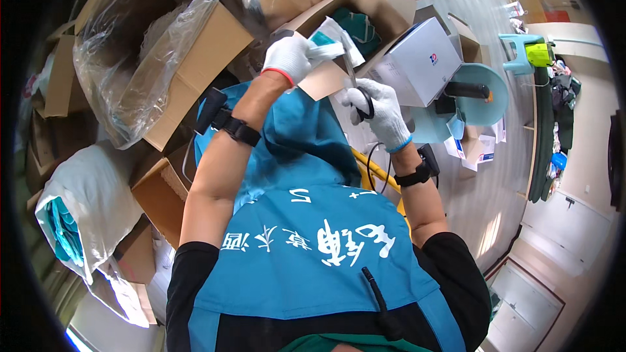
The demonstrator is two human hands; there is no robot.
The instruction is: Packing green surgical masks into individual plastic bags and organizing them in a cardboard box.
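White knit gloves cover both of my hands. My left hand [287, 58] is closed on a small white-and-teal packet [322, 40], whose contents I cannot make out. In my right hand [383, 116] are metal scissors with black handles [366, 103], fingers wrapped round the grips. The blades point up and away, with their tips beside the packet's right edge; whether they touch it is unclear. Just beyond both hands stands an open cardboard box [391, 3] with a dark green bundle [357, 29] inside.
A white box [417, 65] stands right of the carton. Further right, a light blue round stool [495, 107] bears a black cylinder [468, 91]. Plastic-lined cartons [189, 68] crowd the left, above a white sack [98, 186] of teal items. My blue apron [280, 274] covers my lap.
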